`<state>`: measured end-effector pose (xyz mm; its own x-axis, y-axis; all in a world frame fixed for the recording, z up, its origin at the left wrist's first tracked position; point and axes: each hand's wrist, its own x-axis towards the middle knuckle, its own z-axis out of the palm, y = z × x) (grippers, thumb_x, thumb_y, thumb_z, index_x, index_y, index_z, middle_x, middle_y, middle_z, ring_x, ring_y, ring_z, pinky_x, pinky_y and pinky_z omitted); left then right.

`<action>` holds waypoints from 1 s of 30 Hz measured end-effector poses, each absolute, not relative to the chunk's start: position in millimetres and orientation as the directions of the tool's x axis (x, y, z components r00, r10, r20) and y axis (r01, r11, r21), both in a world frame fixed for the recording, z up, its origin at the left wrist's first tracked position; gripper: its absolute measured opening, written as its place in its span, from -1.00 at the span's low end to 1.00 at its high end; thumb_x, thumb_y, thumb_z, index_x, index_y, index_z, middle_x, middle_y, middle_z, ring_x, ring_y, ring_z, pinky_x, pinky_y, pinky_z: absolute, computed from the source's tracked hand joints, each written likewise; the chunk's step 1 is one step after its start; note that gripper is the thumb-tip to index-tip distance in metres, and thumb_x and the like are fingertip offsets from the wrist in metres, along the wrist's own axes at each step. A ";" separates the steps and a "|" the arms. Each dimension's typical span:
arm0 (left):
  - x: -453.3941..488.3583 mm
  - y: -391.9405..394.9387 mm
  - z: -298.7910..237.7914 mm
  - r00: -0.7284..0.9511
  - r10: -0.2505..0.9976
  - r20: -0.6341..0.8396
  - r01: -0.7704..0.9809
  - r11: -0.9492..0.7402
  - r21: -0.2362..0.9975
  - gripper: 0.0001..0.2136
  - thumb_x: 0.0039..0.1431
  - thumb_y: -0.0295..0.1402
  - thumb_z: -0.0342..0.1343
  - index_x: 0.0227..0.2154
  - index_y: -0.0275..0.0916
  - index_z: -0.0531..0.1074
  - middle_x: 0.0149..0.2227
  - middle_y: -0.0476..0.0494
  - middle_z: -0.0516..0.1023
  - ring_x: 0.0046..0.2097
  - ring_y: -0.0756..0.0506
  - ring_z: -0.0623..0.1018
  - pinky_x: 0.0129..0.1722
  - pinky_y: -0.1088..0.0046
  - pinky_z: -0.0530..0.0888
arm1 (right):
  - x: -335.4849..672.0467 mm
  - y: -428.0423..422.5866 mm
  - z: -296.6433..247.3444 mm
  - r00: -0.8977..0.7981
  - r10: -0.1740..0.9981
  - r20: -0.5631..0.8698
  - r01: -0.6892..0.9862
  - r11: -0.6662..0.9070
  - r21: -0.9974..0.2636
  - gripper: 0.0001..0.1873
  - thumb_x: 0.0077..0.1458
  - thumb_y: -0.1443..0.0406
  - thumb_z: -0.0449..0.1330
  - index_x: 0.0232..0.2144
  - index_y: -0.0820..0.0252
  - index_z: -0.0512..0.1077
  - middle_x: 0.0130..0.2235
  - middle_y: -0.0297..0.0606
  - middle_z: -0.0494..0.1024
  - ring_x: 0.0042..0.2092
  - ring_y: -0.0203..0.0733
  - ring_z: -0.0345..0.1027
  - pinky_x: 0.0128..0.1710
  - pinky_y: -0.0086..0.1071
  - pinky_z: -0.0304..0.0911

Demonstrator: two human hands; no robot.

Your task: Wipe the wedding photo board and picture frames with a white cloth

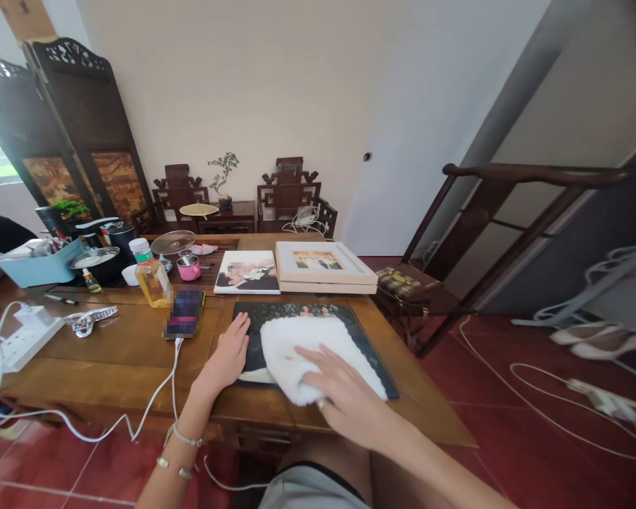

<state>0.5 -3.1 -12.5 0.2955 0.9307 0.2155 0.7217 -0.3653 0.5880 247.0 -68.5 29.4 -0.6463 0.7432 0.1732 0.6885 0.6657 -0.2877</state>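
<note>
The right hand (344,399) lies open, fingers extended, on a white, fluffy, roughly square cloth (291,339) in the lower centre of the frame; the left hand (232,351), also open, rests at the left edge of the dark rectangular photo panel (371,346) beneath that cloth, on a brown wooden tabletop (114,371), with a pale wood-framed picture (350,267) at mid-frame and a dark rectangular phone (184,317) left of centre
</note>
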 end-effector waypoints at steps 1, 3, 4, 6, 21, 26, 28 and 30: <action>0.3 -2.7 -13.0 0.297 0.929 0.220 0.721 -0.370 0.586 -0.57 0.32 -0.34 -0.29 0.21 -0.30 0.11 0.32 -0.28 0.02 0.34 -0.14 0.01 0.26 0.05 0.07 | 244.6 -54.9 28.1 -0.631 0.754 0.184 0.701 0.655 -0.282 -0.51 -0.22 0.55 -0.03 -0.23 0.20 0.46 0.16 0.00 0.34 0.27 -0.07 -0.02 0.26 0.03 -0.21; -0.5 -1.4 -14.6 0.303 0.924 0.232 0.719 -0.382 0.581 -0.57 0.32 -0.35 -0.30 0.21 -0.32 0.11 0.32 -0.29 0.02 0.34 -0.14 0.02 0.27 0.06 0.06 | 238.5 -25.5 25.7 -0.602 0.773 0.201 0.725 0.634 -0.270 -0.50 -0.18 0.55 -0.02 -0.17 0.23 0.45 0.17 0.06 0.31 0.26 -0.06 0.00 0.24 0.03 -0.19; -1.0 -0.6 -15.6 0.308 0.921 0.239 0.717 -0.390 0.578 -0.57 0.32 -0.35 -0.30 0.21 -0.31 0.11 0.32 -0.30 0.03 0.34 -0.14 0.02 0.27 0.06 0.06 | 235.0 -11.1 24.7 -0.589 0.781 0.206 0.734 0.624 -0.266 -0.50 -0.17 0.54 -0.02 -0.14 0.24 0.44 0.18 0.08 0.29 0.26 -0.05 0.01 0.24 0.03 -0.18; -2.4 1.4 -18.2 0.318 0.913 0.257 0.711 -0.409 0.573 -0.57 0.33 -0.35 -0.30 0.21 -0.29 0.11 0.31 -0.29 0.04 0.34 -0.15 0.03 0.27 0.05 0.07 | 227.4 14.1 23.8 -0.573 0.792 0.211 0.748 0.610 -0.262 -0.48 -0.13 0.54 -0.02 -0.09 0.25 0.42 0.18 0.09 0.28 0.27 -0.03 -0.02 0.22 0.06 -0.17; -3.1 3.5 -17.6 0.310 0.922 0.231 0.721 -0.386 0.575 -0.56 0.32 -0.32 -0.31 0.20 -0.32 0.13 0.31 -0.30 0.04 0.34 -0.14 0.03 0.27 0.07 0.08 | 229.5 -89.2 35.2 -0.711 0.680 0.182 0.596 0.719 -0.357 -0.51 -0.28 0.58 -0.04 -0.30 0.14 0.44 0.23 -0.29 0.25 0.32 -0.08 -0.22 0.27 0.10 -0.36; -3.9 3.1 -20.0 0.299 0.918 0.260 0.709 -0.396 0.583 -0.57 0.31 -0.33 -0.28 0.20 -0.25 0.13 0.31 -0.25 0.05 0.33 -0.12 0.04 0.28 0.11 0.05 | 275.6 -91.4 24.9 -0.616 0.766 0.183 0.706 0.640 -0.304 -0.52 -0.31 0.57 -0.07 -0.34 0.14 0.44 0.21 -0.23 0.27 0.30 -0.12 -0.10 0.28 0.03 -0.24; -3.9 3.2 -20.6 0.306 0.916 0.259 0.710 -0.401 0.579 -0.57 0.31 -0.34 -0.28 0.20 -0.27 0.13 0.31 -0.26 0.05 0.33 -0.12 0.04 0.28 0.11 0.05 | 291.7 -78.3 16.7 -0.525 0.824 0.213 0.788 0.565 -0.246 -0.56 -0.26 0.55 -0.05 -0.34 0.16 0.44 0.21 -0.13 0.27 0.28 -0.07 -0.04 0.26 0.04 -0.19; -3.4 3.3 -20.1 0.309 0.917 0.254 0.715 -0.400 0.574 -0.57 0.31 -0.35 -0.28 0.20 -0.28 0.13 0.31 -0.27 0.06 0.33 -0.12 0.04 0.28 0.10 0.06 | 298.6 -63.2 11.0 -0.409 0.882 0.234 0.873 0.452 -0.180 -0.59 -0.18 0.53 -0.04 -0.29 0.21 0.45 0.18 -0.02 0.31 0.27 0.00 0.00 0.24 0.07 -0.14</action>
<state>-3.4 3.3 -20.1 0.3088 0.9165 0.2542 0.7147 -0.4000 0.5738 298.6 -63.2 11.0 -0.4085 0.8821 0.2344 0.8735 0.4524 -0.1802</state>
